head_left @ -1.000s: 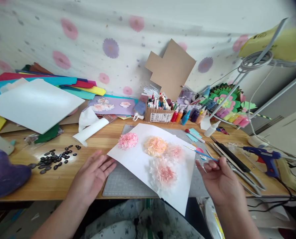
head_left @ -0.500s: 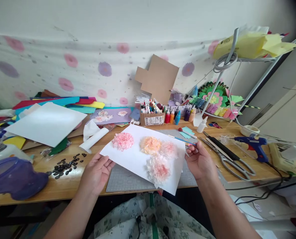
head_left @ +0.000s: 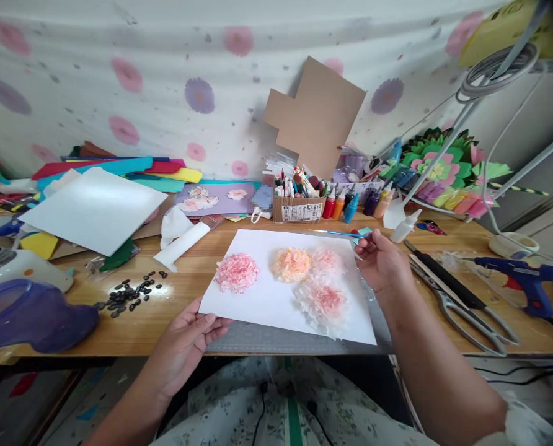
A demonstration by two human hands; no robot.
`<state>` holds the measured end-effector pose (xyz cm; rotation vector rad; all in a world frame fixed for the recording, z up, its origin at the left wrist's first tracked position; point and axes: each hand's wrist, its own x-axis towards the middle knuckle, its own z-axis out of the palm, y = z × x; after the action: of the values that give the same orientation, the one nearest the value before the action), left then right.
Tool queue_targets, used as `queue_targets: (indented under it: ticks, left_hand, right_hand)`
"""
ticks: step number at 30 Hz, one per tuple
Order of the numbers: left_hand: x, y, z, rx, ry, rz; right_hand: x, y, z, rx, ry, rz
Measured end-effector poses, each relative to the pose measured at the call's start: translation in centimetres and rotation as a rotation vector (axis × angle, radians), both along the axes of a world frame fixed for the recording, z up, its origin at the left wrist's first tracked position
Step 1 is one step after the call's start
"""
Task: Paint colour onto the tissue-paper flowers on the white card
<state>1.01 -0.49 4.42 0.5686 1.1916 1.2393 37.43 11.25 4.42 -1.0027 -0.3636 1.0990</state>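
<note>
A white sheet [head_left: 267, 297] with several pink and peach tissue-paper flowers [head_left: 290, 264] glued on it is held over a grey cutting mat [head_left: 253, 339] on the wooden table. My left hand [head_left: 188, 341] grips the sheet's near left corner, thumb on top. At the sheet's far right edge, my right hand [head_left: 381, 260] is closed on a thin blue paintbrush [head_left: 336, 233] that points left, and it also touches the sheet.
A box of markers [head_left: 297, 207] and paint bottles [head_left: 346, 204] stand behind the sheet. Scissors [head_left: 462, 310], a black tool and a blue glue gun [head_left: 521, 279] lie right. Black seeds [head_left: 128, 294], a white roll [head_left: 178, 244], a purple helmet-like object [head_left: 30, 316] and stacked coloured sheets [head_left: 95, 198] lie left.
The sheet was picked up by both hands and turned level over the mat. My left hand went from open beside it to gripping its corner; my right hand moved up to its far edge.
</note>
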Motion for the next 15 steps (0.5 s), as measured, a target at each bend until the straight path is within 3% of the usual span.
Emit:
queue_targets:
  ticks: [10, 13, 15]
  left_hand:
    - [-1.4, -0.3, -0.8, -0.224, -0.093, -0.002]
    - [-1.3, -0.9, -1.0, -0.201, 0.027, -0.061]
    - [-1.8, -1.6, -1.7, -0.140, 0.246, -0.132]
  right_hand:
    - [2.3, -5.3, -1.3, 0.093, -0.028, -0.220]
    - [4.1, -6.8, -1.8, 0.128, -0.050, -0.314]
    - [5.6, -7.5, -2.1, 0.150, -0.083, -0.392]
